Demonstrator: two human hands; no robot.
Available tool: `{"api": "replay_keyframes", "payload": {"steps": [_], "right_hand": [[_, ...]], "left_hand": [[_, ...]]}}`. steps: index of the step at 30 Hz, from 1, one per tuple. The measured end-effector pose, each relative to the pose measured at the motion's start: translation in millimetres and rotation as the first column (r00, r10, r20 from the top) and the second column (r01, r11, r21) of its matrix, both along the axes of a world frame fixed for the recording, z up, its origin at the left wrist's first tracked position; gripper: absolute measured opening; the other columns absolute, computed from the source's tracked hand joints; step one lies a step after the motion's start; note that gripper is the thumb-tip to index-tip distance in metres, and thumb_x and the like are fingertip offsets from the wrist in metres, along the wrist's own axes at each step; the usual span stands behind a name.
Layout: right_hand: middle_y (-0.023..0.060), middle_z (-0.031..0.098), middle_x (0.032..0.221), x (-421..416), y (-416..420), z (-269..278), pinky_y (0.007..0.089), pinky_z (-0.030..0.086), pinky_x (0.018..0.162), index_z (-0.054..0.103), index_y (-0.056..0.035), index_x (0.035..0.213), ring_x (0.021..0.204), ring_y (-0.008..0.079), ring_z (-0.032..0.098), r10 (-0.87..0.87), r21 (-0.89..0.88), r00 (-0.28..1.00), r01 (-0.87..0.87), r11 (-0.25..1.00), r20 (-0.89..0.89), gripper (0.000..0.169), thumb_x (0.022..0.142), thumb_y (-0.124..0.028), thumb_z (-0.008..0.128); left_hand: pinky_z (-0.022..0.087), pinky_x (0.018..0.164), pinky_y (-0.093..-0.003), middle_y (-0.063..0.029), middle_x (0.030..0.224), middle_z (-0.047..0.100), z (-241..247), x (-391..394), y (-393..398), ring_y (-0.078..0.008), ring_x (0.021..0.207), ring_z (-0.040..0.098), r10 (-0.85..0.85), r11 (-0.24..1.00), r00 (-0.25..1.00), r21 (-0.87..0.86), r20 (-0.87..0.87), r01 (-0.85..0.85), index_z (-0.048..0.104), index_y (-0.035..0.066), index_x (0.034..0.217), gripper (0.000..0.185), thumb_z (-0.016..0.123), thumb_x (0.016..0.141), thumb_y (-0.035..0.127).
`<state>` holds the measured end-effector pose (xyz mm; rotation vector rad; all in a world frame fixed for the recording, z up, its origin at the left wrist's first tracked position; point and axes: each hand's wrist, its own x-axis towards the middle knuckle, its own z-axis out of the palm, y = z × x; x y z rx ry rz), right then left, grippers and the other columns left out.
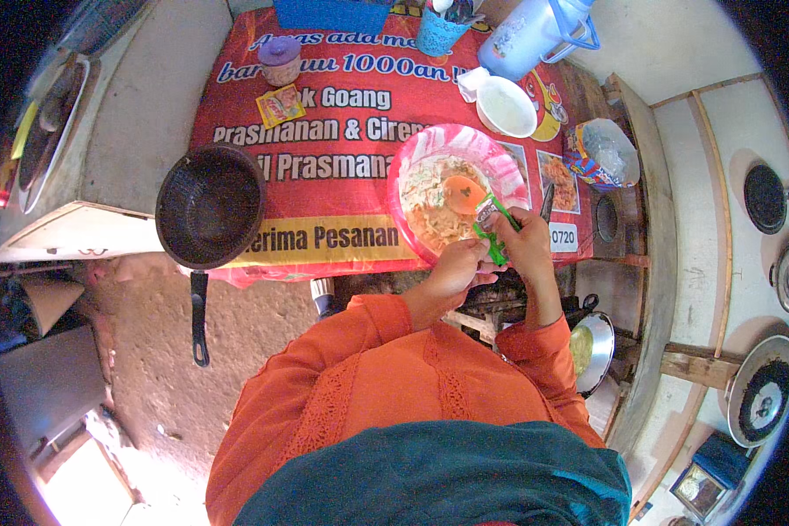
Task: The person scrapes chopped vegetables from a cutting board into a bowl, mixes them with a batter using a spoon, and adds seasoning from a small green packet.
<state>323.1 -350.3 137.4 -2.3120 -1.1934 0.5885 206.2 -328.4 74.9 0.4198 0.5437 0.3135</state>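
Observation:
Both hands meet at the near right rim of a pink-and-white plastic bowl (509,164). A small green seasoning sachet (498,253) is pinched between my left hand (457,268) and my right hand (527,244). Inside the bowl lie a pale, shredded-looking food mix (434,191) and an orange round scoop or small bowl (463,194). Whether the sachet is torn cannot be told. A white bowl (506,106) with whitish contents rests beyond. To the left, a yellow sachet (281,106) lies beside a lidded cup (280,62).
A dark deep pan (210,205) sits at the table's left edge, its handle sticking out over the floor. A blue thermos jug (526,39), a blue utensil holder (439,34) and an open plastic bag (605,154) stand at the back and right. Pans hang on the right wall.

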Motion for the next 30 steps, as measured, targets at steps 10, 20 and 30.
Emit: {"api": "replay_keyframes", "payload": {"steps": [10, 20, 30], "right_hand": [[0.0142, 0.062, 0.068, 18.1, -7.5, -7.9, 0.0346, 0.046, 0.059, 0.063, -0.0019, 0.078, 0.063, 0.0250, 0.061, 0.012, 0.105, 1.000, -0.013, 0.994, 0.009, 0.026, 0.082, -0.027, 0.057], [0.0165, 0.063, 0.073, 16.2, -5.8, -12.1, 0.0376, 0.047, 0.060, 0.064, -0.0019, 0.079, 0.066, 0.0301, 0.062, -0.039, 0.083, 0.988, 0.027, 0.996, 0.149, 0.026, 0.081, -0.027, 0.058], [0.0046, 0.061, 0.069, 12.7, -3.4, -7.2, 0.0261, 0.044, 0.057, 0.061, 0.0005, 0.082, 0.062, 0.0097, 0.054, -0.053, 0.149, 0.998, 0.055, 0.987, -0.018, 0.022, 0.083, -0.022, 0.059]], "left_hand": [[0.048, 0.060, -0.0248, -0.0050, 0.087, 0.062, -8.8, 5.5, 2.7, -0.0117, 0.070, 0.058, 0.048, 0.998, 0.998, -0.030, 0.036, -0.047, 0.054, 0.006, 0.099, 0.024, 0.040, 0.093, 0.025], [0.047, 0.061, -0.0227, -0.0075, 0.095, 0.060, -13.5, 10.5, -2.9, -0.0175, 0.082, 0.061, 0.046, 0.999, 0.997, -0.030, 0.055, -0.044, 0.052, 0.004, 0.106, 0.026, 0.041, 0.093, 0.024], [0.050, 0.068, -0.0266, -0.0081, 0.094, 0.059, -23.6, 17.5, -4.5, -0.0171, 0.081, 0.060, 0.112, 0.990, 0.983, -0.097, 0.144, -0.099, 0.052, 0.003, 0.105, 0.028, 0.041, 0.093, 0.025]]}}
